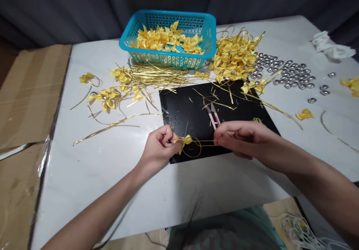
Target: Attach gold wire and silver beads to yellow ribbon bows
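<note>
My left hand [161,143] is closed, pinching a yellow ribbon bow [187,140] above the near left part of a black mat [182,111]. A thin gold cord [207,141] runs from the bow, forming a loop beside it. To the right, my right hand [241,139] is closed on the cord's other end and holds it stretched sideways. Just beyond my right fingers, pink-handled thread snips [213,117] lie on the mat with their blades pointing away. Short gold cord scraps [214,93] are scattered around them.
A blue basket [168,53] of yellow bows stands at the back. Before it lies a bundle of gold cords [159,75]. At right are a heap of finished-looking bows [234,57], several silver beads [297,74] and a white crumpled cloth [332,47]. Cardboard [25,130] borders the table's left.
</note>
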`<action>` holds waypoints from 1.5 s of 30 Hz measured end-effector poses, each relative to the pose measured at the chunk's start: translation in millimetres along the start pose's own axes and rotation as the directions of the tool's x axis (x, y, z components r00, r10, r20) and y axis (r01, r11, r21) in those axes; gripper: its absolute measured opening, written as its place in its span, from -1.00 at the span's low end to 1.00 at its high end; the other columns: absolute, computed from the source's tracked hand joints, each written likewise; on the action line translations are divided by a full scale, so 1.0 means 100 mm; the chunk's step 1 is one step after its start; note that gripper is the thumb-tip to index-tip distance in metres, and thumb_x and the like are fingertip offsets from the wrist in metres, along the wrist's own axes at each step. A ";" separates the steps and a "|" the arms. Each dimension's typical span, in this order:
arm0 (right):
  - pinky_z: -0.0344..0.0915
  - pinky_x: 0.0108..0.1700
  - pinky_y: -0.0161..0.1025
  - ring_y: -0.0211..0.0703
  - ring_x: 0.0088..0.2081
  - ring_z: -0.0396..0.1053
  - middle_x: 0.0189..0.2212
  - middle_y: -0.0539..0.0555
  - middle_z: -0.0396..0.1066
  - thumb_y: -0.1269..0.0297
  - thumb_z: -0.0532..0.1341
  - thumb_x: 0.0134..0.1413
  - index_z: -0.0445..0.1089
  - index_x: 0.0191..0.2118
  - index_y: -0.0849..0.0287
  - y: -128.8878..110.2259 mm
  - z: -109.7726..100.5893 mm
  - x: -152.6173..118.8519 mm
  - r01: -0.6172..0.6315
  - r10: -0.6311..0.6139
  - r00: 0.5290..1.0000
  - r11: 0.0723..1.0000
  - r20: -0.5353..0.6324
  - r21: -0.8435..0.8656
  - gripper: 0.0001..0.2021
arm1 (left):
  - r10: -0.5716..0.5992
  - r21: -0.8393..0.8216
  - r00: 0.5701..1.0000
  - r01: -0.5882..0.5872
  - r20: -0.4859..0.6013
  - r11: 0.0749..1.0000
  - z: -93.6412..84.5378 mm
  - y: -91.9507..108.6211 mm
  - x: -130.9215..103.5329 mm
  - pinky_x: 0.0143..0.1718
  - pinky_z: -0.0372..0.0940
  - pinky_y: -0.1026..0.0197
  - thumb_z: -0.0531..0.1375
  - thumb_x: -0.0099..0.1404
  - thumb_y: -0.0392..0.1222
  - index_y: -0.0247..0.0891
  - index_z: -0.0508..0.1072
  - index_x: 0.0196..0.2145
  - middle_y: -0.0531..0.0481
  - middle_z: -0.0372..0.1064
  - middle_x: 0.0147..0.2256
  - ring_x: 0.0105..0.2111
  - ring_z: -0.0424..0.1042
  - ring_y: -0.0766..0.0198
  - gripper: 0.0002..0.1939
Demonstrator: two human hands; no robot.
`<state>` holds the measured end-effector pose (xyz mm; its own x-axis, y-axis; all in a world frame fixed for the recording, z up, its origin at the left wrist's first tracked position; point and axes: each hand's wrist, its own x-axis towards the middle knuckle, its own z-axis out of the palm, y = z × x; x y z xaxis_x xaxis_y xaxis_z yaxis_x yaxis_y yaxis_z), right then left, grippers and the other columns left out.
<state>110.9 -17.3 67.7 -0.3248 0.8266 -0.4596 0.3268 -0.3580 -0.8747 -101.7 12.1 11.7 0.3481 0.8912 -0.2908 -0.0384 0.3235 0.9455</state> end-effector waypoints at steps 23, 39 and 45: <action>-0.15 -0.67 -0.42 -0.45 -0.70 -0.07 -0.74 -0.13 0.11 0.13 0.18 0.00 0.42 -0.34 0.23 0.04 0.21 0.31 -0.116 0.086 0.973 0.984 -0.216 -0.134 -0.75 | 0.013 0.018 1.000 -0.013 0.020 1.000 0.00 0.00 -0.02 -0.62 -0.02 0.38 0.18 -0.04 -0.44 -0.23 -0.02 -0.64 0.18 0.18 -0.65 -0.65 0.11 0.53 -0.63; -0.23 -0.72 -0.47 -0.51 -0.72 -0.13 -0.75 -0.22 -0.02 0.14 0.22 0.03 0.27 -0.41 0.25 0.04 0.40 0.58 0.118 -0.112 0.993 0.950 -0.037 0.288 -0.75 | 0.003 -0.025 1.000 -0.002 0.013 1.000 -0.03 0.00 0.01 -0.63 0.01 0.37 0.20 -0.06 -0.41 -0.22 -0.03 -0.64 0.19 0.15 -0.67 -0.67 0.12 0.50 -0.61; -0.20 -0.73 -0.50 -0.49 -0.73 -0.16 -0.75 -0.22 -0.04 0.12 0.17 0.09 0.24 -0.40 0.19 0.12 0.44 0.60 0.075 -0.100 0.994 0.927 0.051 0.368 -0.77 | 0.008 -0.094 1.000 -0.006 0.018 0.996 -0.04 -0.01 0.02 -0.65 0.01 0.39 0.21 -0.06 -0.42 -0.22 -0.05 -0.64 0.21 0.14 -0.69 -0.69 0.10 0.53 -0.59</action>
<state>56.4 8.8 22.6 -0.4010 0.8349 -0.3769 -0.0479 -0.4300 -0.9016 -104.7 15.5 9.9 0.3649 0.8878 -0.2803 -0.1287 0.3463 0.9292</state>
